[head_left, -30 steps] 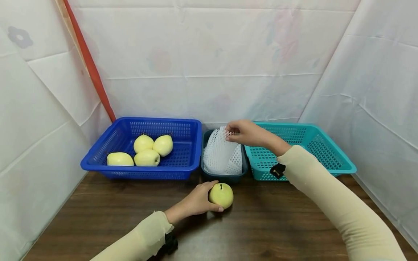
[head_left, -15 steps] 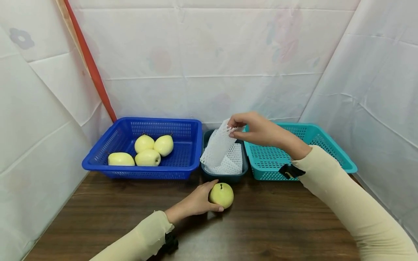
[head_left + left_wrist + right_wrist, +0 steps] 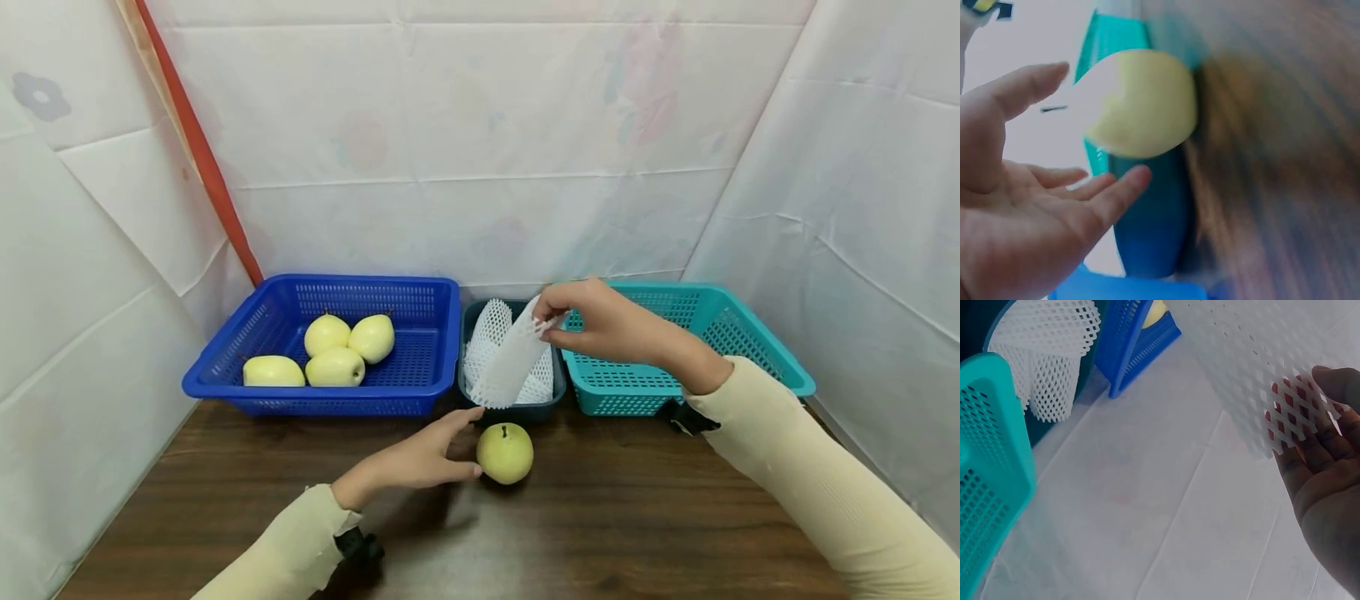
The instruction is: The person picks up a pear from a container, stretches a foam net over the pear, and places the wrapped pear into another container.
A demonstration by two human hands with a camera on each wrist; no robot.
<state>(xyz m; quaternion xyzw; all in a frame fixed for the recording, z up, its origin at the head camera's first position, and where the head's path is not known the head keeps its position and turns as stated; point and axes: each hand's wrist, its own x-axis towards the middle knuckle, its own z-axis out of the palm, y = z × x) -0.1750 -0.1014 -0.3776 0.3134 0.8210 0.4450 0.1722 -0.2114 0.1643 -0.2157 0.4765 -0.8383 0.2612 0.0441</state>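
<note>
A yellow-green pear (image 3: 505,454) stands on the table with its stem up. Just left of it is my left hand (image 3: 420,454), thumb and fingers spread apart; in the left wrist view a gap shows between the hand (image 3: 1041,181) and the pear (image 3: 1141,103). My right hand (image 3: 607,325) pinches the upper end of a white foam net sleeve (image 3: 512,364), which slants down over the small dark teal bin (image 3: 558,392). In the right wrist view, thumb and fingers hold the edge of the sleeve's mesh (image 3: 1254,369). More foam net sleeves (image 3: 491,321) lie in the bin.
To the left, a blue basket (image 3: 322,400) holds several pears (image 3: 335,367). A turquoise basket (image 3: 720,342) stands right of the bin. All three containers line up along the back of the brown wooden table (image 3: 600,517), before a white cloth wall (image 3: 465,125).
The right hand has lifted the foam net sleeve up from the bin's pile and shifted right with it. The left hand has let go of the pear and drawn back left.
</note>
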